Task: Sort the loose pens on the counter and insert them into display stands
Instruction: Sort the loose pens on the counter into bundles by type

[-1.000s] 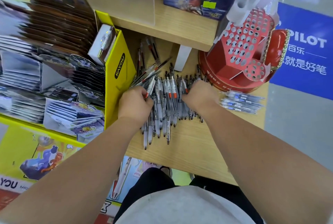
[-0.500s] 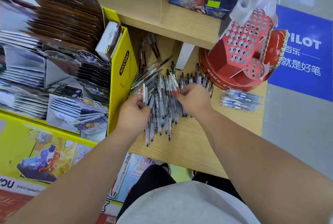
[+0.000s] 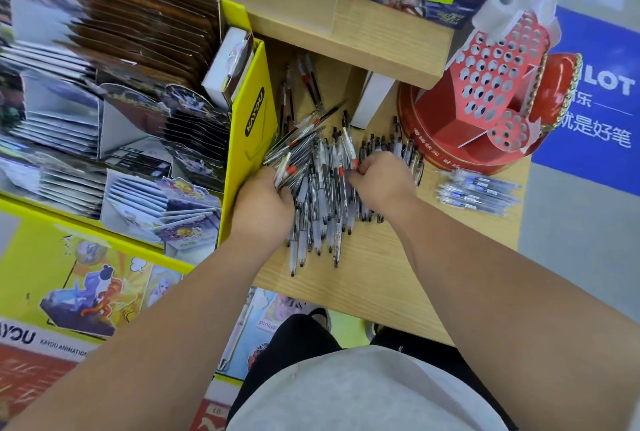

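A yellow card box (image 3: pixel 242 153) and red perforated display stand (image 3: pixel 485 84) flank the clear-barrelled pens (image 3: pixel 322 209) heaped on the wooden counter (image 3: pixel 363 274); left hand (image 3: pixel 263 209) grips several, right hand (image 3: pixel 381 177) pinches one

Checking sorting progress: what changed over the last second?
The left hand, earlier a fist on the pen pile, now grips a few pens at its fingertips. The right hand barely moved and now pinches a red-banded pen. The red stand and the blue pens stayed put.
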